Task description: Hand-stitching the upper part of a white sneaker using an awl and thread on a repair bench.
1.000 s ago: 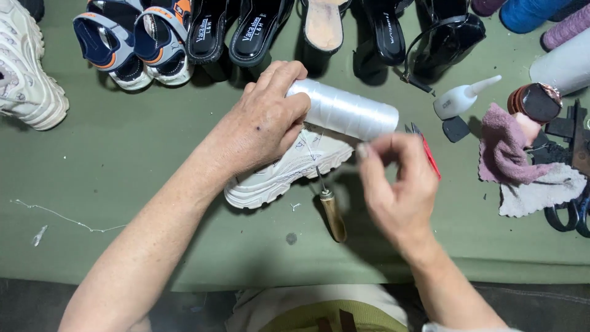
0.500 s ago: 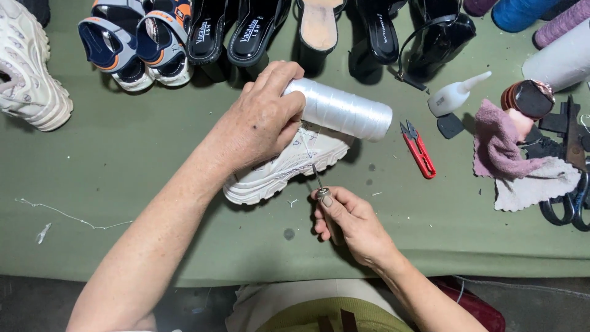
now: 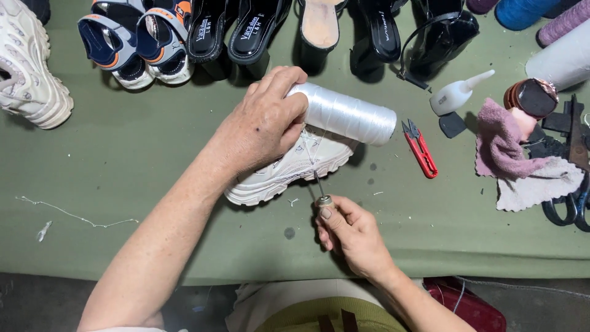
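Observation:
My left hand (image 3: 261, 126) grips one end of a white spool of clear thread (image 3: 347, 114) and presses down on a small white sneaker (image 3: 289, 169) lying on its side on the green mat. My right hand (image 3: 350, 233) is closed around the handle of a sewing awl (image 3: 319, 190), whose metal needle points up at the sneaker's sole edge. Thin thread runs over the sneaker's side.
Red thread snips (image 3: 421, 149) lie right of the spool. A white glue bottle (image 3: 458, 93), cloths (image 3: 519, 163), scissors (image 3: 568, 206) and thread cones sit at the right. Shoes line the back edge, with a chunky white sneaker (image 3: 27, 67) at the left. A loose thread scrap (image 3: 74, 215) lies front left.
My right hand came down from beside the spool, took hold of the awl that lay on the mat, and now points its needle at the sneaker. The left hand stayed put.

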